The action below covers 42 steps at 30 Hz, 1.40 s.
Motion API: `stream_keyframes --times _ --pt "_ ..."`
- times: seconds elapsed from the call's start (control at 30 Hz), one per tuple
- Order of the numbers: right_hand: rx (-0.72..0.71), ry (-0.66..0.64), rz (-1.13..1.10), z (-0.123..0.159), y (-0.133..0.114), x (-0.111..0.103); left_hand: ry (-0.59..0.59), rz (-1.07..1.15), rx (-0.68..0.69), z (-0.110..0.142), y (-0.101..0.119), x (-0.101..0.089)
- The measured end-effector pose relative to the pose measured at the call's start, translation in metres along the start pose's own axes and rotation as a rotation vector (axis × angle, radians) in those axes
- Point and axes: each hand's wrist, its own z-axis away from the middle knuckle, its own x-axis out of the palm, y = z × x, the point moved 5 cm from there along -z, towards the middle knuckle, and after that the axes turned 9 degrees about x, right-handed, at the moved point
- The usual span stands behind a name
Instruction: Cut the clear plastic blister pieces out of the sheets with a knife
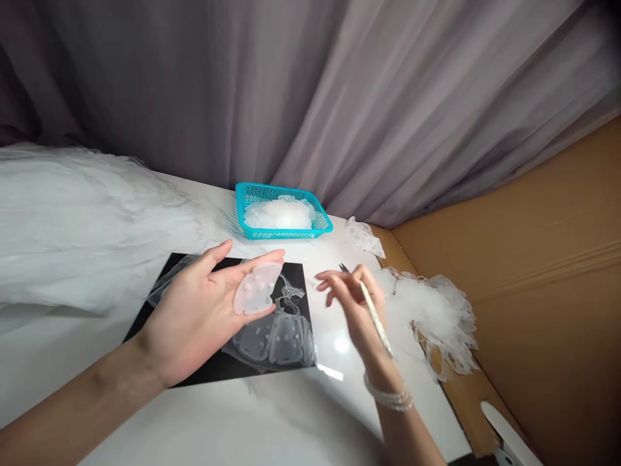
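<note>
My left hand is turned palm up above a black mat, its fingers stretched out. Across those fingers lies a thin translucent piece with a curved outline and small round bumps. My right hand is to the right of the mat, its fingers curled round a slim white-handled tool. Dark pointed tips show just beyond that hand; whether they belong to the tool I cannot tell. On the black mat rests a clear sheet with similar shapes in it, beside torn clear scraps.
Behind the mat stands a blue basket with many translucent pieces. Filmy white material is heaped at the left. Clear scraps pile up by the brown panel on the right. A grey curtain hangs behind.
</note>
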Motion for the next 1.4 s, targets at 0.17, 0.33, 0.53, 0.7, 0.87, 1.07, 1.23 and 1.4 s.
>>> stream_keyframes --times 0.17,0.33,0.53,0.7,0.87,1.07,1.23,1.4 --pt "0.217 -0.221 -0.311 0.033 -0.022 0.055 0.03 -0.334 0.093 0.006 -0.024 0.018" --pt "0.244 -0.259 -0.5 0.035 -0.017 0.041 0.169 -0.506 0.23 0.004 -0.008 0.001" --pt "0.374 -0.302 -0.637 0.029 -0.012 0.032 0.208 -0.646 0.112 -0.005 0.013 -0.026" --pt "0.509 -0.317 -0.754 0.027 -0.004 0.032 0.171 -0.527 0.114 -0.004 0.012 -0.025" --pt "0.554 -0.297 -0.795 0.027 -0.005 0.032 0.123 -0.428 0.113 -0.003 0.014 -0.02" --pt "0.595 -0.294 -0.819 0.027 -0.005 0.033 0.079 -0.332 0.111 -0.003 0.018 -0.012" --pt "0.602 -0.321 -0.812 0.027 -0.005 0.034 0.125 -0.317 0.109 -0.004 0.019 -0.013" --pt "0.575 -0.325 -0.79 0.029 -0.008 0.033 0.194 -0.343 0.094 -0.009 0.018 -0.025"
